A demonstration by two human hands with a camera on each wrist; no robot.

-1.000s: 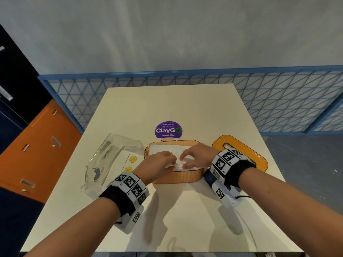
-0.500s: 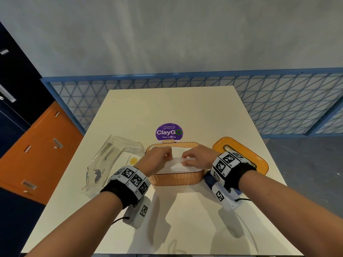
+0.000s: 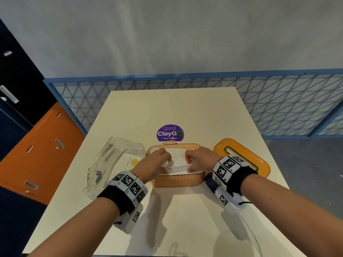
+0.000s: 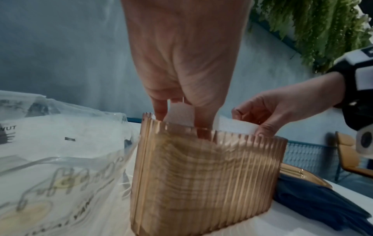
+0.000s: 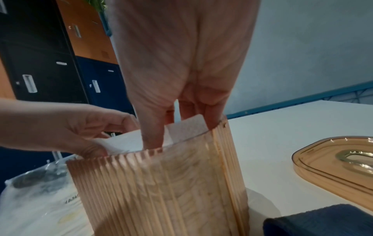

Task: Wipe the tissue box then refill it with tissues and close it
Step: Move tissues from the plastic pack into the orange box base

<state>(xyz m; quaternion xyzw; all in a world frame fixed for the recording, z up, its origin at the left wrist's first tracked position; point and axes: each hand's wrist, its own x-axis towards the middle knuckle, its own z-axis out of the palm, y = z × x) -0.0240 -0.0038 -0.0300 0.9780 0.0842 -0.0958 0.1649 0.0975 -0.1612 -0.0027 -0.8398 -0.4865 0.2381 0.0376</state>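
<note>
An orange ribbed tissue box (image 3: 178, 181) stands open near the table's middle, filled with a stack of white tissues (image 3: 176, 156). My left hand (image 3: 166, 164) reaches into the box's left part and pinches a raised fold of the top tissue (image 4: 179, 113). My right hand (image 3: 188, 165) is in the right part, thumb and fingers pinching the same sheet's other end (image 5: 187, 126). The sheet stretches between both hands near the box's front wall (image 4: 201, 175). The orange lid (image 3: 241, 156), with its slot, lies flat to the right of the box.
A crumpled clear plastic wrapper (image 3: 113, 164) lies left of the box. A dark blue cloth (image 5: 322, 222) sits by the box's right front corner. A purple round sticker (image 3: 170, 133) is behind the box. A blue mesh railing (image 3: 278, 104) borders the table's far side.
Both hands have shifted a little apart over the box, the left one moving toward the back left. The top tissue is now drawn up into a fold between them.
</note>
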